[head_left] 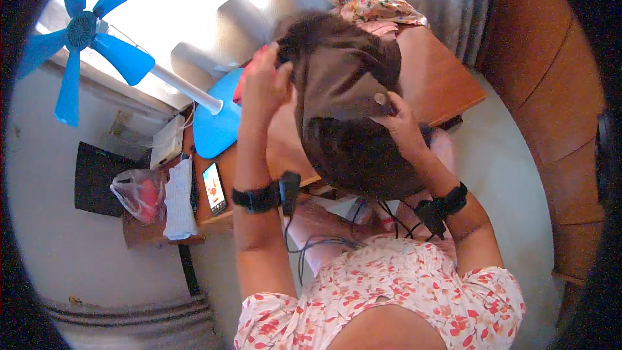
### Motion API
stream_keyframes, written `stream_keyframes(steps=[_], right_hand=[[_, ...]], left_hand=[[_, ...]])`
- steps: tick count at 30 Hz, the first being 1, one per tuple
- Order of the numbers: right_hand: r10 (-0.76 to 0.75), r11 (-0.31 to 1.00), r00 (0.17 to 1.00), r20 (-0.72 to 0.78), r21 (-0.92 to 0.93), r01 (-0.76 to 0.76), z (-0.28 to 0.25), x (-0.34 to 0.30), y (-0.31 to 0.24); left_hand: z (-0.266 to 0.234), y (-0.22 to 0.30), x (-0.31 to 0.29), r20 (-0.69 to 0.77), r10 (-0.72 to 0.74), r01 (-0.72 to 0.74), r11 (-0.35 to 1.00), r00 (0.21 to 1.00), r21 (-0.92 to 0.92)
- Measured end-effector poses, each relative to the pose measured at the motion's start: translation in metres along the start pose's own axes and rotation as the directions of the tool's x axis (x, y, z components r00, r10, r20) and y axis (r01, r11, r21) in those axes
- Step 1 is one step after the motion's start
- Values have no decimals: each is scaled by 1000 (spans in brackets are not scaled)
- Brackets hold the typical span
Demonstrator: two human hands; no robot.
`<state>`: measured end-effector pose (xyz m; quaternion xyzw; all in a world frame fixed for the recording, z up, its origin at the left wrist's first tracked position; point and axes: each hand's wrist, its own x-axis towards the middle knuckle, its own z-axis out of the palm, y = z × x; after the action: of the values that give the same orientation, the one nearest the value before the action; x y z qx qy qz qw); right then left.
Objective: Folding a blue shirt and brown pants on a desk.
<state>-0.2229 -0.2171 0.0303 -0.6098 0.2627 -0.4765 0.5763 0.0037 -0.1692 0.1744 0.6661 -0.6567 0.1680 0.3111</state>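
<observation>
A dark brown garment point(343, 84) hangs bunched in front of me, above the table and my lap. A round button point(380, 98) shows on its right part; its full shape is hidden by folds. My left hand point(264, 84) is raised at the garment's upper left edge, its fingers bent and closed on the cloth, slightly blurred. On the right side, next to the button, my right hand point(403, 128) pinches the cloth between thumb and fingers. A red thing point(243, 81), mostly covered, lies behind my left hand.
On the wooden table point(434, 74) lies a heap of flowered cloth point(372, 3). A blue fan point(81, 29) stands on the left, near a lit phone point(213, 188), folded white papers point(180, 201) and a plastic bag point(139, 194). Black cables point(311, 241) hang by my wrists.
</observation>
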Motion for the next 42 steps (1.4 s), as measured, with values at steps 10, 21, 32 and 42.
stream_keyframes(steps=[10,21,32,42], right_hand=[[-229,868,933,-279,-493,66,-9,6,15],[422,615,879,221,643,-457,-22,6,-16],[38,809,999,38,585,-53,-22,-8,-63],[179,869,904,389,367,-330,18,-47,-43]], left_hand=[[38,26,-140,473,-426,448,891,771,72],[-47,30,-68,454,-532,699,574,715,-427],[26,-52,-105,-82,-599,537,763,797,-360],[28,90,-114,132,-56,124,801,990,-586]])
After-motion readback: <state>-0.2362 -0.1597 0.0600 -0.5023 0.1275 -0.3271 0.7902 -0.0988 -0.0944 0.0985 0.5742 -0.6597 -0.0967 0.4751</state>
